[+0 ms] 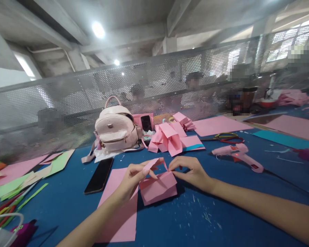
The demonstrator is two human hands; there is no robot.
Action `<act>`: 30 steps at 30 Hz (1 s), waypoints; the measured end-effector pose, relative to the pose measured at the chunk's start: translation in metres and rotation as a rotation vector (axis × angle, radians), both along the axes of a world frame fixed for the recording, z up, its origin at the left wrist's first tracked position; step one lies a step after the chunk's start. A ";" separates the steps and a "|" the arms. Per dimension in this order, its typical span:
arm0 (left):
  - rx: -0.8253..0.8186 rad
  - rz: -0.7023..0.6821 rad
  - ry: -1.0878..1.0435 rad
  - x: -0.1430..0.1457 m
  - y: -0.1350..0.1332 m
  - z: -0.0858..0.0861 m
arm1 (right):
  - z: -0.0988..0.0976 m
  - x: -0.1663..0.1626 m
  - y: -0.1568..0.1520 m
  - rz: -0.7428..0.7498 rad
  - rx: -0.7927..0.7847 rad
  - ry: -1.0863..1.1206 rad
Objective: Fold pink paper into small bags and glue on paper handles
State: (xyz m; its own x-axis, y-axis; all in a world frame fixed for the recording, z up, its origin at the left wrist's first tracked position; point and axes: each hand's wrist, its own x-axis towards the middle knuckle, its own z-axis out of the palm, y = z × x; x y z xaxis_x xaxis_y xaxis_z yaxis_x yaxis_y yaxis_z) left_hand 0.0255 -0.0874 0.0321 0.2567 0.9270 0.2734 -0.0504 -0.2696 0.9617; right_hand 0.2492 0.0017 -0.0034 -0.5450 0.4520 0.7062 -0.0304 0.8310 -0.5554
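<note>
A folded pink paper piece [158, 187] lies on the blue table [195, 219] right in front of me. A thin strip rises from its top and arches between my hands. My left hand [134, 178] pinches the left end of that strip. My right hand [189, 169] pinches the right end, at the fold's upper right corner. Under my left wrist lies a flat pink paper sheet [119, 206].
A black phone [99, 175] lies left of my hands. Behind them are a pink backpack [115, 132], a heap of folded pink pieces [170, 137], a pink glue gun [238, 156] and scissors [225, 137]. Paper scraps [20, 178] litter the left. Other people sit behind a mesh screen [154, 85].
</note>
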 end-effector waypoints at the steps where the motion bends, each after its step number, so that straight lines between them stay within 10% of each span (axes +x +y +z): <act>1: -0.018 0.009 -0.025 0.001 0.001 -0.002 | 0.000 -0.001 -0.001 -0.013 -0.032 -0.006; 7: 0.006 0.246 -0.114 -0.007 0.019 -0.019 | -0.001 -0.009 -0.002 -0.089 -0.272 -0.046; 10: 0.310 0.391 0.216 -0.013 0.020 -0.018 | -0.004 -0.012 0.001 -0.068 -0.383 -0.056; 15: 0.557 0.179 0.788 -0.006 0.009 -0.008 | -0.008 -0.015 0.000 0.020 -0.519 -0.086; 30: 0.095 0.150 0.782 0.006 0.000 0.013 | 0.009 -0.014 -0.013 0.199 -0.594 -0.171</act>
State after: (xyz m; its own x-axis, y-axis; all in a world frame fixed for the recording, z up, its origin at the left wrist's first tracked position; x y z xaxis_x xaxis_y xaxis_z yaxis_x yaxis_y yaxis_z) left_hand 0.0317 -0.0879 0.0447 0.2813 0.9485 0.1455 0.6717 -0.3029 0.6761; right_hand 0.2349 -0.0111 0.0055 -0.7408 0.6180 0.2632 -0.0227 0.3686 -0.9293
